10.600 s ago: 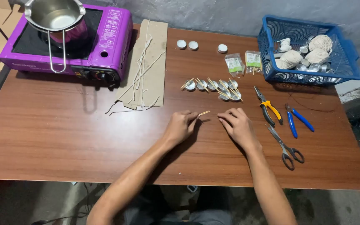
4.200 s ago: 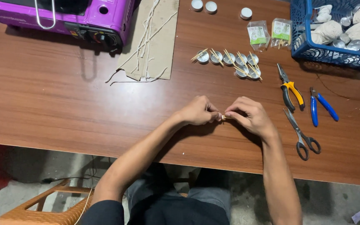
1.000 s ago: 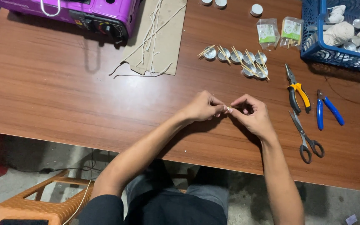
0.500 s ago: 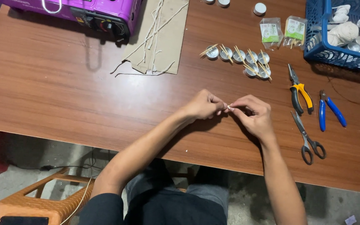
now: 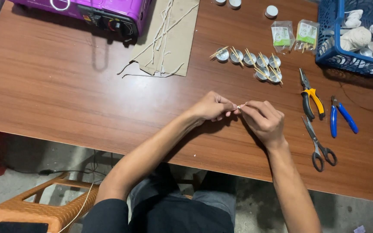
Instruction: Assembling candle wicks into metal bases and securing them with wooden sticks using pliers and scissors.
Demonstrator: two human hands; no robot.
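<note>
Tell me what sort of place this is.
Probably a home craft bench, perhaps for candle making: a brown wooden table with small round metal cups fitted with sticks, a purple portable stove, yellow-handled pliers, and both hands pinching a tiny pale piece.

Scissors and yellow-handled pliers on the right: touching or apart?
Apart. The head view shows bare brown tabletop between the tip of the scissors and the lower handle ends of the yellow-handled pliers; the scissors lie below them.
</note>
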